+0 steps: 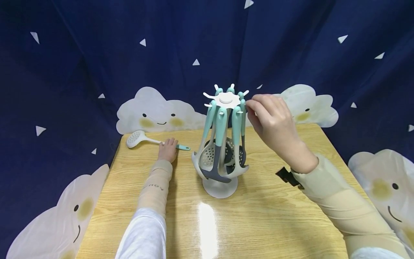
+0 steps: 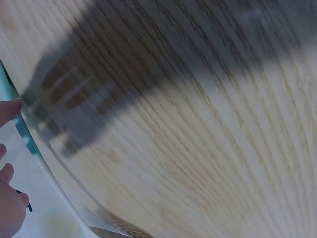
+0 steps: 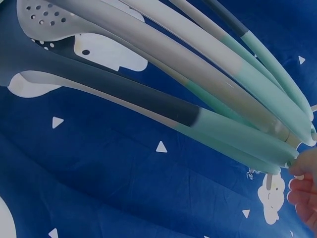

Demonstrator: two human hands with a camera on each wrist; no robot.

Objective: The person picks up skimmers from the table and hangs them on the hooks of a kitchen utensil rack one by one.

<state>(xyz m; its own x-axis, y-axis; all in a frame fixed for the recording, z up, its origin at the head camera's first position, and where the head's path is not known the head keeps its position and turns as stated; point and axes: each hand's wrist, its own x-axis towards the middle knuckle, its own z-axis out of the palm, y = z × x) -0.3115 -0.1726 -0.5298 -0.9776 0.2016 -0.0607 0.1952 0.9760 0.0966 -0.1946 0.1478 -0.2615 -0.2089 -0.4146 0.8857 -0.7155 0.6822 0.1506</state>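
Observation:
A pale skimmer (image 1: pixel 136 139) with a teal-ended handle lies across the far left of the table. My left hand (image 1: pixel 168 150) is over its handle, the thumb on the teal part (image 2: pixel 25 131) in the left wrist view; the fingers are only partly visible there. In the middle stands a white utensil rack (image 1: pixel 220 189), with several grey and pale utensils hanging by teal handles. My right hand (image 1: pixel 271 115) is at the rack's right side. Thumb and fingertips pinch the upper end of a dark grey utensil's teal handle (image 3: pixel 242 136) at its hook.
The wooden table (image 1: pixel 275 223) reaches to a dark blue curtain (image 1: pixel 181 32) printed with clouds and white triangles. Other white hooks (image 1: pixel 208 95) stick out around the rack's top. A black strap piece (image 1: pixel 289 177) hangs from the right wrist.

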